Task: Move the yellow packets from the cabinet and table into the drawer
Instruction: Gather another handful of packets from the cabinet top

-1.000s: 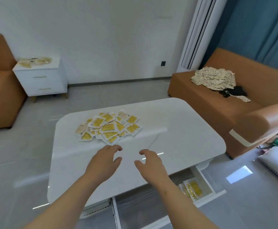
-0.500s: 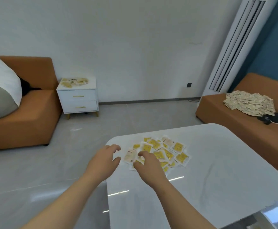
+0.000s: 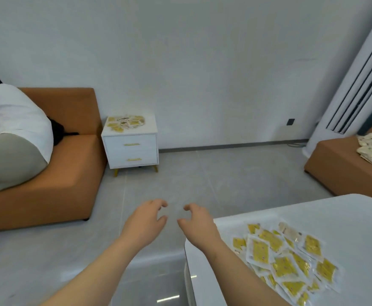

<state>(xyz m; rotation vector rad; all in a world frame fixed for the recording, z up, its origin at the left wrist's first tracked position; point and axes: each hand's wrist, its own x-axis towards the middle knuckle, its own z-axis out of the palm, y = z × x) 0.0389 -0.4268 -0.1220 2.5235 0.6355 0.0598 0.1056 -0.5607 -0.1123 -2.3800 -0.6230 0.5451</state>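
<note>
Yellow packets (image 3: 284, 261) on the table (image 3: 313, 213), more atop the cabinet (image 3: 132, 151); left hand (image 3: 145, 221), right hand (image 3: 197, 224): grip released, empty.

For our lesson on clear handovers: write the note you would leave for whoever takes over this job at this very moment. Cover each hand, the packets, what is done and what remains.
Left hand: empty, fingers loosely curled, held out in front.
Right hand: empty, loosely curled, just off the white table.
Yellow packets: table pile lies near the table's corner; cabinet pile lies on top of the white cabinet by the wall.
Done: cannot tell, because the drawer is out of view.
Left: both piles are yet to go into the drawer.
</note>
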